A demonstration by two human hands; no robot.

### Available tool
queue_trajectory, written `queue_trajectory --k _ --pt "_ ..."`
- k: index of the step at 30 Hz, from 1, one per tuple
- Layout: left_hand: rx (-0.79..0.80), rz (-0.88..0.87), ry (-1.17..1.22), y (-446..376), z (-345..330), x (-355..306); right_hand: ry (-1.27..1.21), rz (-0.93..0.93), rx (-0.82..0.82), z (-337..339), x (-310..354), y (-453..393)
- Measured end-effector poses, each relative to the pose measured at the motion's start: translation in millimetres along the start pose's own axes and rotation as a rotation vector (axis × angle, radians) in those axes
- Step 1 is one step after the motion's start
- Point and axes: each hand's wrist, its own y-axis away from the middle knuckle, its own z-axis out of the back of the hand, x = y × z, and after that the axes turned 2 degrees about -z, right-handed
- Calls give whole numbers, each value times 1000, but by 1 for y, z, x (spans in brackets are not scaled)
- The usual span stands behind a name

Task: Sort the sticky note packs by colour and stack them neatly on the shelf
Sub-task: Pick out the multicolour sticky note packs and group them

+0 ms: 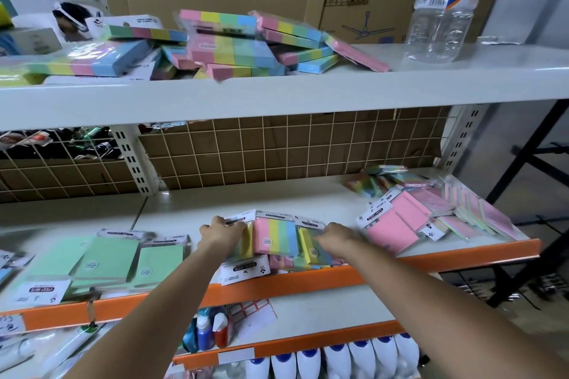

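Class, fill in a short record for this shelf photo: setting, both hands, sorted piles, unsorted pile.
Setting: middle shelf with orange front edge
Left hand: grips a multicolour pack
Right hand: on another multicolour pack, blurred
Sorted piles: green packs left, pink packs right
Unsorted pile: rainbow packs heaped on top shelf

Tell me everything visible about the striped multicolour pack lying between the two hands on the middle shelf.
The striped pack is a flat block in clear wrap with pink, yellow, green and blue bands, a white header card at its far end and a round white sticker on the pink band. It lies flat near the middle shelf's orange front edge, on other packs. The left hand and right hand rest on neighbouring packs at either side.
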Motion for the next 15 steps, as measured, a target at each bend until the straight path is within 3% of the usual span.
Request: queue_trajectory --k 15 --pt "-69 -12 -91 -3 4 -2 108 -42 -49 5 -3 2"
